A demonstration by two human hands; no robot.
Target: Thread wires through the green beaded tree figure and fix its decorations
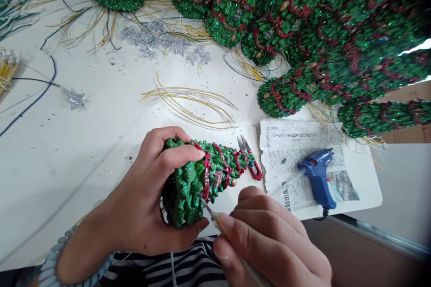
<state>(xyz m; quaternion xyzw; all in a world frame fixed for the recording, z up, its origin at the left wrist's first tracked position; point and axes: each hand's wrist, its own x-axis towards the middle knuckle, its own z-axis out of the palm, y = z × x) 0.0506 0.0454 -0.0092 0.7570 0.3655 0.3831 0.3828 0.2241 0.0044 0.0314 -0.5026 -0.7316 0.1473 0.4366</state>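
A small green glittered Christmas tree ornament (pixel 190 190) with red garlands lies on its side, its tip to the right. Wrapped round its wide base is my left hand (pixel 151 193), thumb below and fingers over the top. My right hand (pixel 269 237) pinches a slim pointed tool (pixel 209 210) with a metal tip and pale handle; its exact kind is unclear. That tip touches the tree's branches just below a red garland. Thin strands show at the dark hollow base. Beside the tree's tip lie small red-handled snips (pixel 255 170).
Yellow-and-clear wires (pixel 191 103) lie behind the tree. A blue glue gun (pixel 318 175) rests on newspaper (pixel 276 143) at right. Clear plastic stars (pixel 151 40) and more wires spread farther back. Several finished-looking trees (pixel 279 94) crowd the back and right. One wired star (pixel 74 98) lies left.
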